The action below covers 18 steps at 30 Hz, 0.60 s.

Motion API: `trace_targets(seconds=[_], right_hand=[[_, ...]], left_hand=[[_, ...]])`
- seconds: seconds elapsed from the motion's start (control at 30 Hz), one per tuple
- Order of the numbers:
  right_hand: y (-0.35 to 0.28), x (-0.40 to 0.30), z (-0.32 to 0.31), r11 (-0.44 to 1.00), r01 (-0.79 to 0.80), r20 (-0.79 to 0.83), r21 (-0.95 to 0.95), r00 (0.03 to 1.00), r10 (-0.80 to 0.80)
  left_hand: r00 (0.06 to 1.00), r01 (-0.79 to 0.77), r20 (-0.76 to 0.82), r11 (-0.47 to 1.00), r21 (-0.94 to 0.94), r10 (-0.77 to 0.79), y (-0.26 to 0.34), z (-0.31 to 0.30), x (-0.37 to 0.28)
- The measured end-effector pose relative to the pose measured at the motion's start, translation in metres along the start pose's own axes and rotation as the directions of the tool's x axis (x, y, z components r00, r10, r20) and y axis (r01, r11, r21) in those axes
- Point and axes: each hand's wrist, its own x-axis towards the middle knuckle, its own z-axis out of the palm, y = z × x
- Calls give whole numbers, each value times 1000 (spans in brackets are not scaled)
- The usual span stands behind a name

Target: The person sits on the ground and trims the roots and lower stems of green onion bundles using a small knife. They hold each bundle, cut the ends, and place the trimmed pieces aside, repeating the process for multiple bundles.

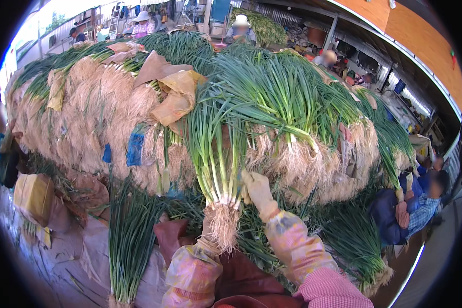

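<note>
A bunch of green onions (218, 177) is upright in front of me, its pale roots (224, 227) hanging down and its leaves reaching up against the heap. My left hand (208, 231), in a light glove, holds it from beneath at the root end; the roots hide most of the fingers. At the right side of the stems is my right hand (258, 192), also gloved, with fingers bent. Whether it pinches a leaf cannot be made out. Both forearms wear patterned sleeve covers.
A long heap of green onions (111, 92) spans the view, roots facing me, with cloth sacking (177, 92) on top. Separate bunches lie at left (129, 246) and right (354, 238). A yellow block-shaped seat (32, 198) stands left. Seated co-worker (423, 208) is right; others are beyond.
</note>
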Motion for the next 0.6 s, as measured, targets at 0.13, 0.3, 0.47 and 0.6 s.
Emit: trace_targets(seconds=[0.13,0.3,0.47,0.6], right_hand=[[-4,-71,-10,996,84,104,-4,991,-84],[4,-138,-43,944,292,-202,156,945,-259],[79,-116,-116,627,37,11,-778,999,-46],[99,-94,-105,81,322,330,-943,933,140]], left_hand=[[1000,11,0,994,-106,-11,2,11,1],[998,-16,-64,992,-128,8,3,2,1],[1000,30,6,998,-56,-30,4,11,-5],[999,45,-21,998,-42,-45,-1,20,-3]])
